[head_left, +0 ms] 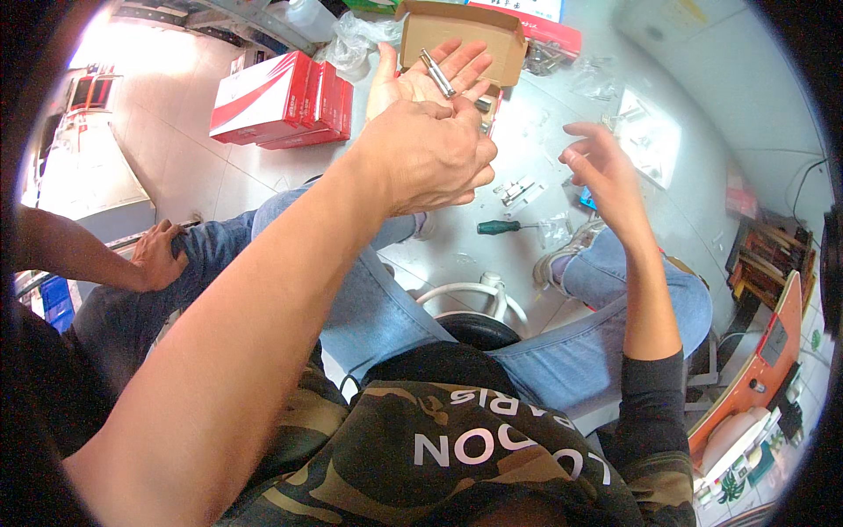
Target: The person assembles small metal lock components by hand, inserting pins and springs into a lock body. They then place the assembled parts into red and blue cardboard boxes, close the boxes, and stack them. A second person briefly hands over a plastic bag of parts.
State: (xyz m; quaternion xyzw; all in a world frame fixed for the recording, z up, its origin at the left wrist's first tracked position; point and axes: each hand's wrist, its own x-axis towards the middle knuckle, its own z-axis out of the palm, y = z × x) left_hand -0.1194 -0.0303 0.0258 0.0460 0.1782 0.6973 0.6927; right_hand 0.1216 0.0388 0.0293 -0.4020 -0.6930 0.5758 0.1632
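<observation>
My left hand is palm up with fingers spread, and a short shiny metal rod lies across the palm and finger bases. A co-worker's bare arm reaches over from the left and hides most of my left forearm. That co-worker's curled hand is just below the rod; whether it touches the rod I cannot tell. Off to the right, my right hand hangs above the floor, fingers loosely bent and thumb apart, with nothing visible in it. Below it lie small metal parts and a green-handled screwdriver.
Red-and-white boxes are stacked on the tiled floor at left. An open cardboard box stands beyond my left hand. A clear plastic bag lies by my shoe. Between my legs is a white ring-shaped frame. The co-worker's other hand rests on their knee.
</observation>
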